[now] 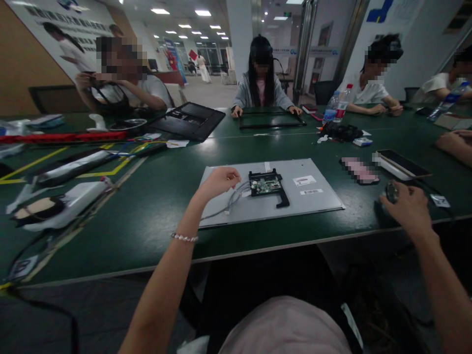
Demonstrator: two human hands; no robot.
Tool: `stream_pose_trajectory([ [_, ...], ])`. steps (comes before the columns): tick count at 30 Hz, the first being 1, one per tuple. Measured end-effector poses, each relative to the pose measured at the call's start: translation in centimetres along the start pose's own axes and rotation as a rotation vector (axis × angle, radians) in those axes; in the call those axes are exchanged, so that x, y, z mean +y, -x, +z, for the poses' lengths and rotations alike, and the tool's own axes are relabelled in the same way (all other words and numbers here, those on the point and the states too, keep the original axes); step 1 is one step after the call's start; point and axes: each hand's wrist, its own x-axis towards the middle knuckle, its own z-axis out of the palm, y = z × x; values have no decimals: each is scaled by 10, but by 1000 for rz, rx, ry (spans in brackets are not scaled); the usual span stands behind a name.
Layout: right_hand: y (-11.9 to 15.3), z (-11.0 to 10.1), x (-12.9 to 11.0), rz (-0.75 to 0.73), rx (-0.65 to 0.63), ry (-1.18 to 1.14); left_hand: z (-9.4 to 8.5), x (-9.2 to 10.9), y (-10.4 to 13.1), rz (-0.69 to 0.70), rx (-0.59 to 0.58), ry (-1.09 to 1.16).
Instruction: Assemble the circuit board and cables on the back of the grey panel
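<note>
On the green table point(169, 196) lies a flat grey metal panel point(313, 196) with white labels. A black bracket point(283, 197) with a green circuit board point(266, 185) rests on the panel, and grey cables point(233, 196) run from its left side. My left hand point(220, 182) is over the panel's left part, just left of the bracket, its fingers curled together; whatever they hold is too small to name. Right of the panel, near the table edge, my right hand point(408, 204) grips a small round dark object point(392, 192) between thumb and fingers.
A pink phone point(359, 170) and a box point(401, 165) lie beyond my right hand. Bottles point(342, 103) stand farther back. A black casing point(191, 120) and white-and-black parts point(70, 201) lie left. A person opposite holds a black frame point(273, 127); others sit around the table.
</note>
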Motion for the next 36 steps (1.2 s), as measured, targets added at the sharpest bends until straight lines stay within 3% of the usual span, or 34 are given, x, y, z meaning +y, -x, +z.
stream_pose_trajectory([
  [2, 8, 5, 13, 48, -33, 9, 3, 12, 18, 62, 22, 43],
  [5, 9, 6, 13, 52, -34, -9, 12, 30, 48, 115, 48, 132],
  [9, 6, -23, -10, 57, -118, -225, 29, 53, 85, 97, 40, 187],
  [13, 31, -86, -66, 172, -397, -582, 59, 80, 117, 228, 47, 182],
  [16, 65, -131, -120, 172, -755, -964, 82, 100, 141, 405, -40, 195],
  [19, 93, -153, -167, 90, -1120, -1132, 98, 111, 160, 468, -158, 204],
  [21, 103, -155, -188, 73, -1296, -1188, 103, 109, 168, 419, -233, 223],
  [23, 106, -149, -203, 67, -1425, -1201, 104, 101, 171, 287, -266, 246],
  [25, 103, -143, -213, 2, -1505, -1173, 101, 89, 169, 154, -272, 269],
  [27, 96, -138, -221, -149, -1533, -1139, 94, 79, 166, 117, -308, 301],
  [31, 81, -131, -225, -378, -1644, -1207, 74, 65, 159, 250, -506, 444],
  [34, 74, -121, -218, -354, -1735, -1331, 66, 57, 155, 346, -612, 566],
  [36, 71, -112, -211, -349, -1711, -1433, 66, 48, 153, 445, -621, 637],
])
